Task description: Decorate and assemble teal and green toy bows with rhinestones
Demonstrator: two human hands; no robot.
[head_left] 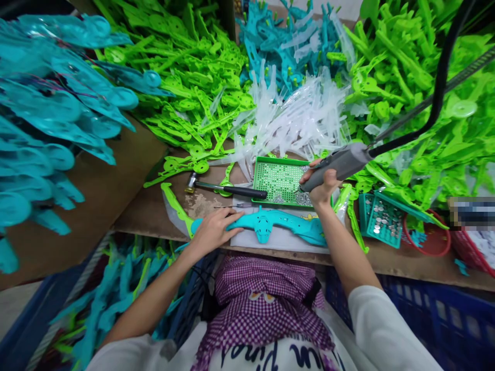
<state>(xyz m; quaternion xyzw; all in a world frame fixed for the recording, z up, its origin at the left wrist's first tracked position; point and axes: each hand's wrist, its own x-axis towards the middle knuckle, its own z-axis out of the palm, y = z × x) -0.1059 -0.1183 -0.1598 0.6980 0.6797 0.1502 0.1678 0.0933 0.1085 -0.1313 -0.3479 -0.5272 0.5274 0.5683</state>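
Observation:
A turquoise plastic bow-shaped part (263,226) lies crosswise on a white pad (251,239) at the table's front edge. My left hand (216,226) grips its left arm, fingers laid across the top. In my right hand (325,188) is a grey electric screwdriver (340,167), fingers closed round the body. The driver's tip points left and down over the right part of a green perforated tray (280,178), where small metal screws (303,198) are heaped. My right forearm hides the bow part's right end.
A hammer (228,189) lies left of the tray. Piles of lime-green parts (185,77), clear plastic strips (297,116) and turquoise parts (58,98) surround the work spot. On the right are a teal box of metal pieces (384,221) and a red basket (429,242). The driver's black cable (436,98) hangs from above.

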